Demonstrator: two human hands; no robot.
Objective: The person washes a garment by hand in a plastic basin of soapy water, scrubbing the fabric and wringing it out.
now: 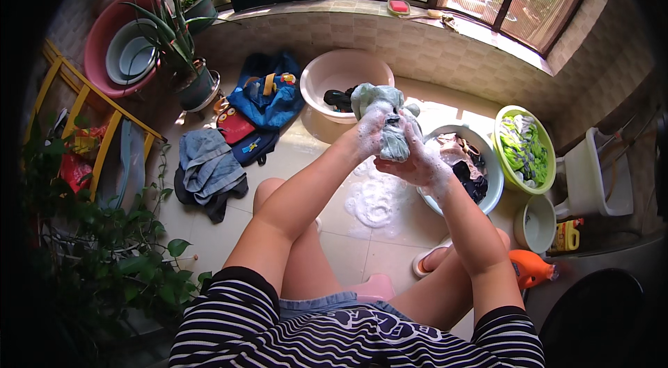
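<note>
Both my hands, covered in white suds, are raised in front of me around a bunched, wet, pale green cloth [396, 144]. My left hand [371, 130] grips it from the left side. On the other side my right hand [417, 162] is closed on the same cloth, fingers beneath and thumb up. What garment it is, I cannot tell. Beyond the cloth stands a pale pink basin [334, 65] with dark fabric [339, 99] inside. Right of my hands, a light blue basin [495, 183] holds pink and black clothes. Below them, foam [376, 202] spreads over the tiles.
At right are a green basin [552, 176] of lime-green clothes, a small pale basin [534, 225], a white plastic stool [591, 171] and an orange bottle [532, 268]. Jeans [212, 162] and a blue bag [268, 100] lie left. Plants [149, 267] crowd the left edge.
</note>
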